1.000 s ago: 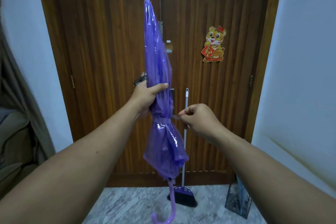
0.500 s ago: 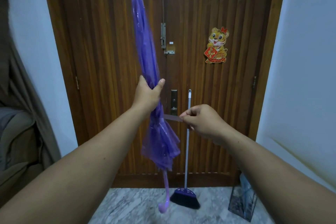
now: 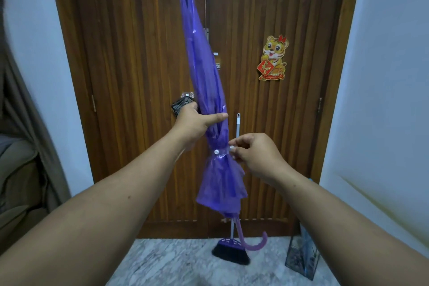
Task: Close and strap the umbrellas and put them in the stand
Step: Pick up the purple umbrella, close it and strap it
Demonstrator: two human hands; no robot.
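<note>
Dark wooden double doors point(image 3: 144, 76) fill the background, with a tiger sticker point(image 3: 274, 58) on the right leaf and pale marble floor point(image 3: 167, 262) below. Held up before the doors is the closed purple umbrella point(image 3: 204, 72), tip high and tilted to the left, its curved handle point(image 3: 254, 245) hanging near the floor. The left hand point(image 3: 197, 121) grasps the folded canopy, thumb laid across the front, just above the strap point(image 3: 220, 151). The strap now wraps the canopy and shows a white snap on the front, whereas half a second ago it was still stretched sideways away from the umbrella. The right hand point(image 3: 253, 153) pinches the strap's free end with its second snap right beside the canopy, closer in than before. The umbrella has also swung: its handle hook now points right, and the tip leans less far left.

Behind the umbrella a broom point(image 3: 232, 251) stands against the door, bristles on the floor. At lower right, beside the wall, a clear-sided stand point(image 3: 301, 260) sits on the floor; what is in it is too dim to tell. A brown curtain point(image 3: 21, 146) hangs at the left edge.
</note>
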